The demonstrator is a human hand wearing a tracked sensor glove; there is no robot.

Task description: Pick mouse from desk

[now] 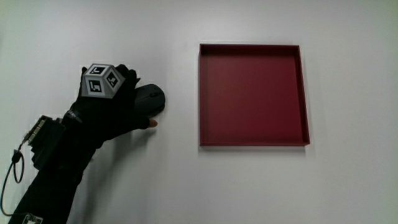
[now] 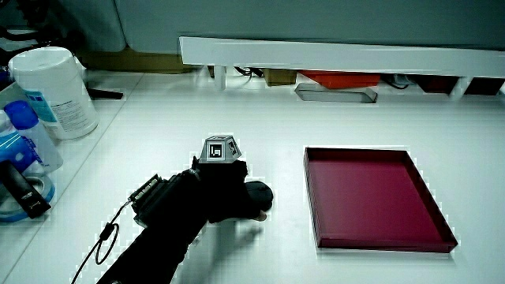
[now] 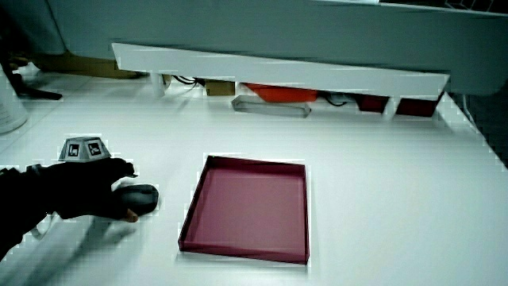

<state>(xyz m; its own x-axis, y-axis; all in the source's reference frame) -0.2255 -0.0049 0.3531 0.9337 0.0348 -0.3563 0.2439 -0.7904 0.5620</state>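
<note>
So from above, the hand [image 1: 118, 102] is draped over the mouse [image 1: 151, 99], fingers curled down around it, thumb tip poking out on the side nearer the person. The mouse looks like it's sitting on the table [image 1: 186, 186], though contact isn't clear from here. The cube [image 1: 101, 79] sits on the back of the hand, and the forearm [image 1: 56, 168] runs back toward the person's edge. The red tray [image 1: 252, 94] is beside the hand, apart from it, with a clear strip of bare table between its nearest wall and the mouse. Loads of open white surface all around the hand.

In a side view, the hand [image 2: 223, 189] covers most of the mouse [image 2: 259, 194], only the front end shows past the fingers. The tray [image 2: 371, 197] sits beside it with a gap. A white tub [image 2: 51, 91] and bottles [image 2: 20, 146] stand near the table's edge beside the forearm [image 2: 150, 237], well apart from the hand. The partition [image 2: 339, 57] is way out ahead of the fingers, open table in between.

In a side view, the hand [image 3: 87, 191] is clamped on the mouse [image 3: 139, 199], which sits low against the table [image 3: 381, 175]. The tray [image 3: 248, 208] has its rim just beside the mouse, not touching. The partition [image 3: 278, 71] is well apart.
</note>
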